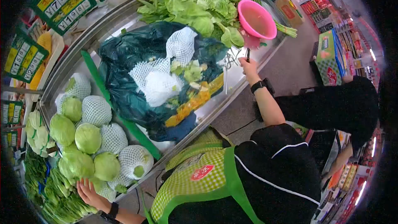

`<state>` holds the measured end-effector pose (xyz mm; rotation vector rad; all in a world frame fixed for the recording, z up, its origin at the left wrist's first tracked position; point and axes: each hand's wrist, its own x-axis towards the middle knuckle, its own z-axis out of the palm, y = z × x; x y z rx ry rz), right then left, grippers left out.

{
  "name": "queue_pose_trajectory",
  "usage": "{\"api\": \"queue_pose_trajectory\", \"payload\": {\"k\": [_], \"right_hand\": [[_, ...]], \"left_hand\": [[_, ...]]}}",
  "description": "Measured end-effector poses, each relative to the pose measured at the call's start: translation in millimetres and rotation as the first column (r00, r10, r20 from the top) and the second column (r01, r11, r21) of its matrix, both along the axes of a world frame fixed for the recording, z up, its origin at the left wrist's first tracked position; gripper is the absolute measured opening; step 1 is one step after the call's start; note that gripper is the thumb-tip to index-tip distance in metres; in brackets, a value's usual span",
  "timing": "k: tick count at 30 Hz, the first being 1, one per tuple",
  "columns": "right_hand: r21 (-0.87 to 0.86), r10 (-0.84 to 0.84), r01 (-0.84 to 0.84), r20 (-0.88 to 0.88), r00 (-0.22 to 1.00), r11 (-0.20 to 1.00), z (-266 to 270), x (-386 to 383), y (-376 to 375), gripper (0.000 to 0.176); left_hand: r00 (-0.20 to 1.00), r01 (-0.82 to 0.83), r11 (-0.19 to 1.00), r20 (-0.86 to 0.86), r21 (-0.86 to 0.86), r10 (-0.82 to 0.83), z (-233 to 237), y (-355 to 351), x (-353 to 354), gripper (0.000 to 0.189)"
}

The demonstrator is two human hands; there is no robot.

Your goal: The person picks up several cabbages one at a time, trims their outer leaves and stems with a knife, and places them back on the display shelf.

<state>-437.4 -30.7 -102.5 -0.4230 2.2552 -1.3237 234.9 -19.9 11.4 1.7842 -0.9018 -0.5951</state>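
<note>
My left hand (pixel 88 193) lies flat with its fingers apart at the near edge of the metal counter (pixel 248 79), touching the netted cabbages (pixel 96 141) piled there. My right hand (pixel 248 65), with a black watch on the wrist, is raised over the counter's far end and grips a thin dark tool (pixel 248 54) that points up. Just beyond this tool a pink plastic bowl (pixel 257 18) leans against loose green leaves (pixel 195 4). Between my hands a dark green bag (pixel 124 83) holds white foam nets (pixel 159 81) and leaf trimmings.
Green price signs (pixel 62 0) stand behind the counter. Bundles of leafy greens (pixel 58 203) lie at the lower left. A green divider strip (pixel 120 114) separates cabbages from bag. A person in dark clothes (pixel 348 103) is at the right, with shop shelves (pixel 327 54) beyond.
</note>
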Motion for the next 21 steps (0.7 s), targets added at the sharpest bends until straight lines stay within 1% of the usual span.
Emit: {"api": "queue_pose_trajectory", "payload": {"k": [2, 3, 4, 6, 8, 9, 10, 11, 12, 13, 14, 15, 16, 17, 18, 19, 20, 21], "right_hand": [[-0.05, 0.136, -0.135, 0.032, 0.99, 0.99, -14.8, -25.9, -27.2, 0.018], [-0.155, 0.193, -0.194, -0.02, 0.981, 0.969, -30.3, -34.9, -44.7, 0.02], [-0.254, 0.244, -0.257, -0.081, 0.966, 0.933, -47.0, -45.1, -66.8, 0.022], [-0.235, 0.309, -0.306, -0.027, 0.951, 0.922, -63.6, -57.6, -110.1, 0.029], [-0.029, 0.293, -0.304, -0.2, 0.935, 0.952, -53.0, -55.5, -147.4, 0.035], [-0.099, 0.328, -0.342, -0.137, 0.935, 0.934, -57.9, -57.4, -162.2, 0.042], [-0.104, 0.354, -0.367, -0.126, 0.927, 0.924, -75.7, -66.5, -178.6, 0.042], [-0.001, 0.323, -0.329, -0.177, 0.93, 0.944, -108.1, -76.6, -195.4, 0.046], [0.093, 0.31, -0.296, -0.229, 0.923, 0.951, -125.1, -74.8, -210.4, 0.05], [0.075, 0.343, -0.335, -0.161, 0.925, 0.939, -139.2, -79.6, -214.6, 0.058], [0.044, 0.455, -0.457, 0.051, 0.889, 0.888, -85.0, -64.5, -206.5, 0.062], [-0.156, 0.415, -0.395, 0.125, 0.901, 0.905, -121.6, -72.4, -216.8, 0.049], [-0.068, 0.431, -0.426, 0.093, 0.898, 0.902, -153.5, -86.2, -228.1, 0.047], [-0.211, 0.399, -0.341, 0.412, 0.819, 0.916, -116.4, -65.6, -220.8, 0.046], [-0.116, 0.445, -0.434, 0.358, 0.821, 0.893, -140.8, -90.1, -226.8, 0.046], [-0.171, 0.543, -0.516, 0.324, 0.775, 0.839, -86.8, -57.1, -214.2, 0.05], [-0.177, 0.465, -0.432, 0.403, 0.788, 0.885, -61.0, -42.1, -211.5, 0.05], [-0.114, 0.553, -0.579, 0.488, 0.676, 0.808, -54.9, -48.8, -212.7, 0.054]], "left_hand": [[0.997, -0.031, 0.999, -0.068, 0.037, 0.034, 0.0, 8.4, -40.8, 0.04], [0.994, -0.028, 0.999, -0.103, 0.045, 0.033, 1.6, 11.2, -65.6, 0.038], [0.994, -0.027, 0.998, -0.101, 0.05, 0.032, 2.2, 13.4, -89.8, 0.037], [0.993, -0.012, 0.997, -0.115, 0.082, 0.021, 7.8, 16.7, -135.8, 0.035], [0.984, 0.053, 0.995, -0.174, 0.085, -0.037, -1.4, 26.7, -154.2, 0.034], [0.984, 0.075, 0.99, -0.17, 0.121, -0.054, 10.4, 29.5, -178.9, 0.032], [0.977, 0.14, 0.985, -0.174, 0.096, -0.122, 10.5, 37.1, -188.5, 0.03], [0.974, 0.161, 0.978, -0.18, 0.131, -0.136, 14.4, 43.7, -201.0, 0.028], [0.974, 0.167, 0.972, -0.18, 0.163, -0.137, 19.2, 49.3, -211.9, 0.027], [0.979, 0.117, 0.977, -0.184, 0.179, -0.084, 17.7, 56.2, -218.3, 0.027], [0.989, 0.053, 0.97, -0.15, 0.236, -0.018, 27.1, 56.6, -236.7, 0.026], [0.983, 0.077, 0.975, -0.179, 0.211, -0.039, 23.0, 63.2, -239.3, 0.024], [0.983, 0.037, 0.972, -0.183, 0.234, 0.006, 23.2, 72.0, -247.0, 0.022], [0.981, 0.01, 0.972, -0.193, 0.237, 0.036, 17.8, 80.3, -249.8, 0.021], [0.963, 0.004, 0.972, -0.262, 0.234, 0.059, 15.7, 84.6, -256.4, 0.022], [0.974, 0.006, 0.973, -0.223, 0.231, 0.047, 12.0, 88.7, -262.8, 0.022], [0.99, 0.051, 0.965, -0.141, 0.258, -0.015, 11.9, 85.8, -269.6, 0.022], [0.976, 0.02, 0.972, -0.216, 0.236, 0.033, 3.0, 90.1, -274.7, 0.021]]}}
